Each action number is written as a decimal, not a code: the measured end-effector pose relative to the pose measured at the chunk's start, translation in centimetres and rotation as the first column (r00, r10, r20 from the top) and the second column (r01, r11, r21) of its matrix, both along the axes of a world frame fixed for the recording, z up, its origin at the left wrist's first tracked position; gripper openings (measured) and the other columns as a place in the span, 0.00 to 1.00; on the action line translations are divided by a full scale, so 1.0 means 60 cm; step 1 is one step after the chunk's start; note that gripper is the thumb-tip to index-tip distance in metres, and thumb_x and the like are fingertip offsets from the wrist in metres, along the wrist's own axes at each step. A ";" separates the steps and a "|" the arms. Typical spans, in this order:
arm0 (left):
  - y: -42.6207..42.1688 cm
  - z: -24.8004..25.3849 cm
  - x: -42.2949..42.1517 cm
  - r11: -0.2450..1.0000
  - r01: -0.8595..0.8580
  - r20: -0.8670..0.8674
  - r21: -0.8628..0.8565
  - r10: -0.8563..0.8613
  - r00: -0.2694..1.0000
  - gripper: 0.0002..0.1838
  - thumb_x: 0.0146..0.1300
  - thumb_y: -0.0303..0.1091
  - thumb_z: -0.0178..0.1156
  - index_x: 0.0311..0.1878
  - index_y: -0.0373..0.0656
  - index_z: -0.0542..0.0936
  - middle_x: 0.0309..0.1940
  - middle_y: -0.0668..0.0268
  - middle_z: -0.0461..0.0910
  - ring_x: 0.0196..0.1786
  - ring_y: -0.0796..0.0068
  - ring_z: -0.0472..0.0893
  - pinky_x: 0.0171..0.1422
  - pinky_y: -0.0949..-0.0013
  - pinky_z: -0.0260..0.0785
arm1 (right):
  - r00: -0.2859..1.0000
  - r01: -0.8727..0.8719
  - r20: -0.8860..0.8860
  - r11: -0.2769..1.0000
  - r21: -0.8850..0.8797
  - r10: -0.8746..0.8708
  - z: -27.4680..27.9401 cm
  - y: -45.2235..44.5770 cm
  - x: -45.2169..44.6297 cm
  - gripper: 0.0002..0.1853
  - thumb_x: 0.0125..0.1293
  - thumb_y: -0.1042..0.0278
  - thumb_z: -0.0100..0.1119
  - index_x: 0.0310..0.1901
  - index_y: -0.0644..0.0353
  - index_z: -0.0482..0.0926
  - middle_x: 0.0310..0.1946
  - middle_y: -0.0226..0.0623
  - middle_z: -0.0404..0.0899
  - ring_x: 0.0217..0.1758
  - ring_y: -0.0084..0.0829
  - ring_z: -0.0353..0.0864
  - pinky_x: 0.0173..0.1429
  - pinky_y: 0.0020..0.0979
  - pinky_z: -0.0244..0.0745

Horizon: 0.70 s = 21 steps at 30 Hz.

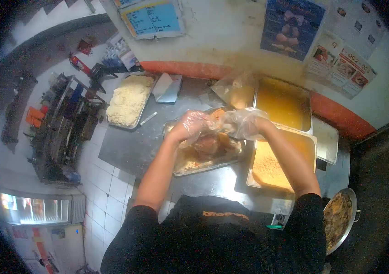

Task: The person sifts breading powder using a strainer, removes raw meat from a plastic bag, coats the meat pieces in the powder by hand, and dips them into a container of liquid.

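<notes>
Both hands wear thin clear plastic gloves and meet above a metal tray (pixel 206 170) of raw meat pieces (pixel 207 145) and pale crumbs. My left hand (pixel 190 124) is closed at the tray's far left, against a small orange-pink piece (pixel 217 115) that looks like meat. My right hand (pixel 252 123) is closed at that piece's other side, its loose glove plastic bunched around the fingers. Blur and plastic hide the exact grip of each hand.
A tray of pale flour (pixel 128 100) and a folded paper (pixel 167 87) lie left. On the right are a pan of yellow liquid (pixel 283 104), a tub of orange crumbs (pixel 269 166) and a plastic bag (pixel 238 89). A large round pan (pixel 340 219) stands near right.
</notes>
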<state>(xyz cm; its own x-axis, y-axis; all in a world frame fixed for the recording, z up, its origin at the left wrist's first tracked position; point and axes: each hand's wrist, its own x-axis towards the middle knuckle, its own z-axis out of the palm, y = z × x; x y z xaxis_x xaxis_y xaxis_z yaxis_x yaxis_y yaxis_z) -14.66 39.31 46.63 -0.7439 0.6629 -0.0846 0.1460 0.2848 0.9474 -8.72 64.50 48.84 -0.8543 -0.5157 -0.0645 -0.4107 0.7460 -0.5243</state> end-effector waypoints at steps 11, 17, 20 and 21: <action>0.001 -0.005 0.006 0.992 -0.127 -0.019 0.016 0.127 0.992 0.10 0.58 0.33 0.62 0.38 0.37 0.82 0.34 0.64 0.83 0.36 0.77 0.78 0.45 0.70 0.71 | 0.982 -0.110 -0.152 0.993 0.048 0.116 0.002 -0.059 -0.022 0.12 0.61 0.51 0.54 0.38 0.48 0.80 0.28 0.40 0.80 0.32 0.41 0.78 0.38 0.40 0.71; -0.036 -0.100 -0.018 0.918 -0.371 0.125 0.139 0.355 0.926 0.09 0.61 0.31 0.59 0.43 0.39 0.80 0.36 0.67 0.81 0.36 0.75 0.78 0.42 0.71 0.72 | 0.999 -0.006 -0.040 0.978 0.210 0.015 0.065 -0.048 0.057 0.14 0.59 0.51 0.53 0.43 0.48 0.78 0.34 0.42 0.80 0.37 0.45 0.80 0.43 0.44 0.73; -0.045 -0.120 -0.005 0.759 -0.612 0.553 0.222 0.418 0.720 0.09 0.63 0.32 0.57 0.45 0.42 0.79 0.36 0.66 0.80 0.37 0.72 0.79 0.39 0.70 0.74 | 0.974 0.226 -0.047 0.966 0.125 -0.222 0.065 -0.017 0.176 0.17 0.60 0.49 0.50 0.47 0.45 0.77 0.41 0.42 0.79 0.40 0.46 0.80 0.45 0.43 0.75; -0.042 -0.086 0.014 0.672 -0.658 0.733 0.341 0.248 0.633 0.09 0.65 0.34 0.55 0.45 0.43 0.78 0.35 0.66 0.79 0.38 0.70 0.80 0.38 0.68 0.75 | 0.968 0.245 0.044 0.968 0.051 -0.247 0.071 -0.013 0.218 0.18 0.62 0.48 0.49 0.48 0.45 0.77 0.43 0.42 0.79 0.40 0.46 0.80 0.45 0.44 0.75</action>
<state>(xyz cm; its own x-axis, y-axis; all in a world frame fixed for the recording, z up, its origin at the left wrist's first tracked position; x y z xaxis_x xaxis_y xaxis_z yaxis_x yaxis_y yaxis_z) -13.84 36.81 41.45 -0.8726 0.3196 -0.3694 -0.4814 -0.4339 0.7616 4.39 63.74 53.07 -0.9496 -0.2859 -0.1284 -0.1860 0.8439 -0.5033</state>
